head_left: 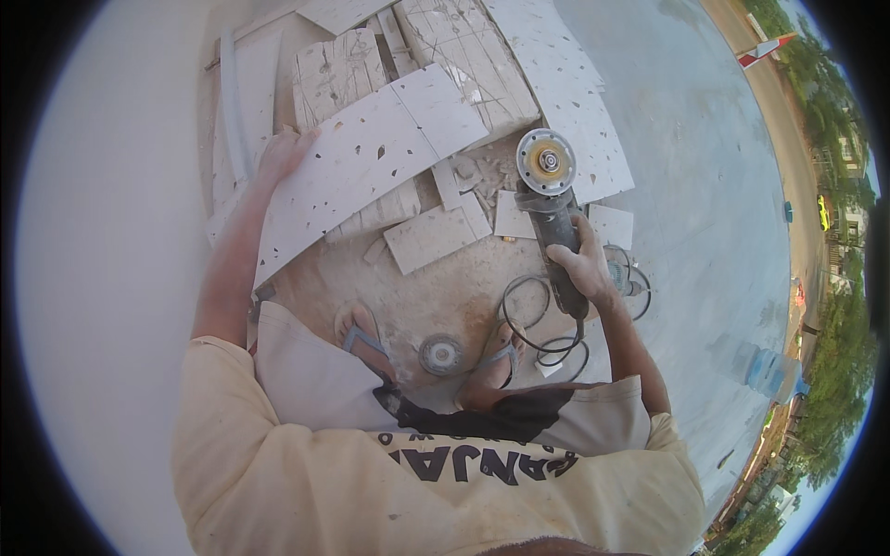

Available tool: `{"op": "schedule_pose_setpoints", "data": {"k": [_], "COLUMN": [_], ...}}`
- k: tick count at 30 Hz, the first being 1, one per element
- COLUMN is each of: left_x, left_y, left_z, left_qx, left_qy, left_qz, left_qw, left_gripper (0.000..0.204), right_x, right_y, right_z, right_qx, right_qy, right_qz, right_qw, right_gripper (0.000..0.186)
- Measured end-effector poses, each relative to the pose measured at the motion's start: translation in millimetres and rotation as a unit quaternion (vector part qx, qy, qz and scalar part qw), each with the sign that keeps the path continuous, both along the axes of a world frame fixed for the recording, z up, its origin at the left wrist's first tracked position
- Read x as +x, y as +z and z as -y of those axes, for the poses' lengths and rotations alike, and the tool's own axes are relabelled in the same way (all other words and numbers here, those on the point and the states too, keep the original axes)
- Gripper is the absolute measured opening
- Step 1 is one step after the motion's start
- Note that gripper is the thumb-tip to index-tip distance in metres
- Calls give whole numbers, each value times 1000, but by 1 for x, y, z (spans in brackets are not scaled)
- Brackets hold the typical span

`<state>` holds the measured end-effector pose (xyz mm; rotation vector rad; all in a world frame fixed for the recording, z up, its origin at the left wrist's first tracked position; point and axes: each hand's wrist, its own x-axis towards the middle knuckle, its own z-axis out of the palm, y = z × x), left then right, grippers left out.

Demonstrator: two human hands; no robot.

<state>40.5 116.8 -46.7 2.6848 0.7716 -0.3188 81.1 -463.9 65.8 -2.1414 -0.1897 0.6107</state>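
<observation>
My right hand (584,262) is wrapped round the dark body of an angle grinder (553,227). Its round metal disc (535,176) faces up, just right of a long white tile (357,162) with dark specks. That tile lies aslant over pale blocks, and a thin dark line crosses it toward its right end. At the tile's far left edge, my left hand (283,156) grips the rim, its fingers partly hidden. The grinder's black cable (503,306) loops down beside my right foot.
Scored, dusty blocks (464,56) stand beyond the tile, with another speckled slab (584,130) to their right. Cut tile pieces (436,236) and rubble lie nearer. A loose grinding disc (441,354) rests between my sandalled feet. A water bottle (765,369) is off at the right.
</observation>
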Motion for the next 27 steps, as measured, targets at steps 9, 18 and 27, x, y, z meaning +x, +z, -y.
{"op": "schedule_pose_setpoints", "data": {"k": [9,18,27], "left_x": [-7,-20,-29], "left_y": [11,9,22], "left_z": [18,21,116], "left_qx": [19,-22,34], "left_qy": [36,58,-102], "left_qz": [15,123,329], "left_qw": [999,991,938], "left_gripper": [72,51,31], "right_x": [-1,0,5], "right_y": [15,9,-6], "right_z": [-24,-40,-47], "right_qx": [65,204,184], "right_qy": [4,-7,-18], "right_qz": [-115,-182,-144], "right_qw": [991,962,972], "right_gripper": [55,52,32]}}
